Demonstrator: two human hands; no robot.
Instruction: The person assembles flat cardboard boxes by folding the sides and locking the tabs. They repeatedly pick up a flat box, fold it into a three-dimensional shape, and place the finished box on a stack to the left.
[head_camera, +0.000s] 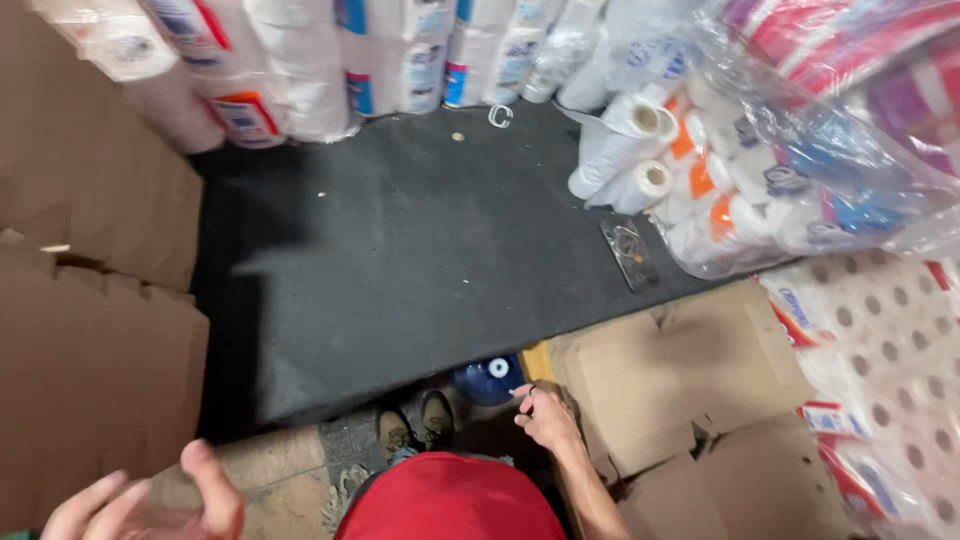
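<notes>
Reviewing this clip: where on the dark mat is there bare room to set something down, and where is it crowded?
The dark mat is mostly bare through its middle and left, bordered by cardboard on the left and wrapped paper-roll packs at the back. Its right edge is crowded: loose paper rolls, a bagged bundle of rolls and a flat phone-like object. Both hands, left and right, are off the mat.

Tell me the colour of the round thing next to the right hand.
Dark blue with a white centre: the round thing sits just left of the right hand, seen best in the head view.

Right hand (547, 415) near blue bottle (488, 380); left hand (150, 500) empty, spread.
</notes>
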